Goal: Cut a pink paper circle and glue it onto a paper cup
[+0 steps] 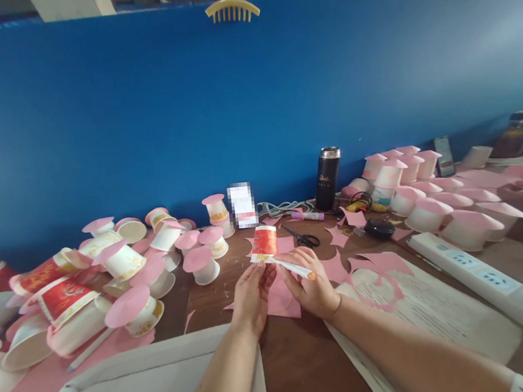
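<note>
A red and white paper cup (265,241) is near the middle of the table, upside down or upright I cannot tell. My left hand (253,295) has its fingers closed at the cup's lower edge. In my right hand (311,284) is a white marker-like pen (298,268) with an orange end, its other end pointing at the cup's lower rim. Pink paper (283,298) lies on the table beneath my hands. Behind them rest dark scissors (305,238).
Many cups with pink paper discs (198,265) crowd the left, others (428,213) the right. A black bottle (327,181), a propped phone (243,205) and a power strip (473,269) surround the work spot. A white tray-like board (159,382) lies front left.
</note>
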### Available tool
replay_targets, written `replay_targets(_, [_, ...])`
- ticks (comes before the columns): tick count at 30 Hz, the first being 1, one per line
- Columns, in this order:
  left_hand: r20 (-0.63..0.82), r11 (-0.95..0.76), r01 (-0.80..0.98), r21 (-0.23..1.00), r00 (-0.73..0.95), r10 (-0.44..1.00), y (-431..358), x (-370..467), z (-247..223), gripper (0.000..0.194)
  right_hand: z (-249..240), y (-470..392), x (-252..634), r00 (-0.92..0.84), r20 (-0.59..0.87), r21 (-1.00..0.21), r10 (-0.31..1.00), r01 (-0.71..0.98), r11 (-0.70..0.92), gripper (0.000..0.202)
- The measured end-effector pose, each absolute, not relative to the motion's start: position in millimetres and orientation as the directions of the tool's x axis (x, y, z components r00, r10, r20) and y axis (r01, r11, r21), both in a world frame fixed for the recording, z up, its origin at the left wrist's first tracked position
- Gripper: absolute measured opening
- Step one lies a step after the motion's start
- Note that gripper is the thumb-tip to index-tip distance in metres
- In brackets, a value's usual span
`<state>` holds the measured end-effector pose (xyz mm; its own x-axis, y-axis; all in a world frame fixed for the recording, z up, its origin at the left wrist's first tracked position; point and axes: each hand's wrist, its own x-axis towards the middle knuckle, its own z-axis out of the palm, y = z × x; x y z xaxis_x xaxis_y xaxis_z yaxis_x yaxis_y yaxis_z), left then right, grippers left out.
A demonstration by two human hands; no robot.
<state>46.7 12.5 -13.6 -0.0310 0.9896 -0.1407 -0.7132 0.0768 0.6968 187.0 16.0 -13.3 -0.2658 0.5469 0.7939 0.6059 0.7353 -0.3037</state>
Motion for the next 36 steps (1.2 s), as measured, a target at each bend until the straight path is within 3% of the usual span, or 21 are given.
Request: replay_targets(36, [-0.192, 0.091, -0.744, 0.662, -0.051, 0.980, 16.0, 45.0, -16.8, 0.003, -13.8, 15.4, 186.5, -0.244, 0.808, -0.289, 0.536, 0.629, 0.722, 0.028])
